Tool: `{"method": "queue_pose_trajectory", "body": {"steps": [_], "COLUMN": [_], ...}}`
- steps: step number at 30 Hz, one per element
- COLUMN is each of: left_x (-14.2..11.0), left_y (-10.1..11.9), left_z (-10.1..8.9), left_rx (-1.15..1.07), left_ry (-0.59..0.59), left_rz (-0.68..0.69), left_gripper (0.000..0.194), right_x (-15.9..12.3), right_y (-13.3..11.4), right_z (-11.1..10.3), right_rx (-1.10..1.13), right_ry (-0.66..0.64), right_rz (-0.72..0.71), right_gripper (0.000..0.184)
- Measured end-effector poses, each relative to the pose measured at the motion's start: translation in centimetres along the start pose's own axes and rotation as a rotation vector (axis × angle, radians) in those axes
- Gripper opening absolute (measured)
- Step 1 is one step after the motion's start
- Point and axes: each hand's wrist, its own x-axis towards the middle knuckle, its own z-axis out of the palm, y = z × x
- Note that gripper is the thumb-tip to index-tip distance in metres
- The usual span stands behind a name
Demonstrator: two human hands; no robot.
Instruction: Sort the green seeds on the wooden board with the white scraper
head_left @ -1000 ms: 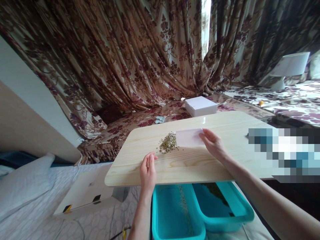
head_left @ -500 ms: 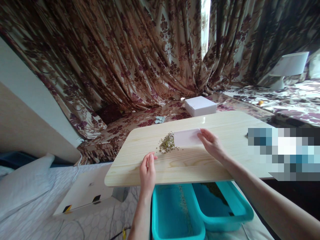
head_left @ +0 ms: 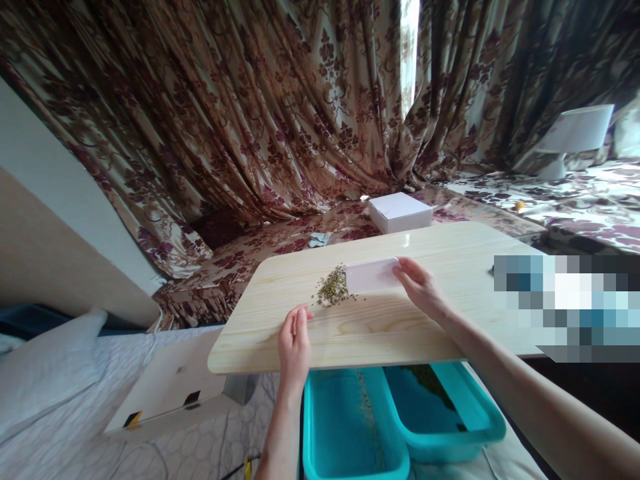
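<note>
My right hand (head_left: 417, 283) is closed on the right end of a thin white card (head_left: 371, 275), held above the pale wooden tabletop (head_left: 400, 330). The card's left edge meets a loose pile of small green and brown bits (head_left: 331, 287), perhaps seeds or beans; their kind is too small to tell. A few bits lie scattered under the card's lower corner. To the lower left of the pile, my left hand (head_left: 295, 340) rests at the near side of the table, open, its fingers stretched towards the pile and holding nothing.
Two turquoise tubs (head_left: 356, 427) stand below the table's near edge; the right tub (head_left: 480, 413) has dark green bits inside. A white box (head_left: 400, 212) sits behind the table, a lamp (head_left: 575, 137) at far right. At left is a large white box (head_left: 167, 383) on the bed.
</note>
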Motion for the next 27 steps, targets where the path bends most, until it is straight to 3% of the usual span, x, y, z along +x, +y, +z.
{"method": "queue_pose_trajectory", "body": {"steps": [27], "left_x": [0.0], "left_y": [-0.1], "left_z": [0.0], "left_rx": [-0.004], "left_ry": [0.001], "left_rz": [-0.01], "left_gripper": [0.045], "right_x": [-0.4], "right_y": [-1.3], "right_z": [-0.6], "right_rx": [-0.051], "right_ry": [0.085], "right_rz": [-0.017], "right_gripper": [0.008]}}
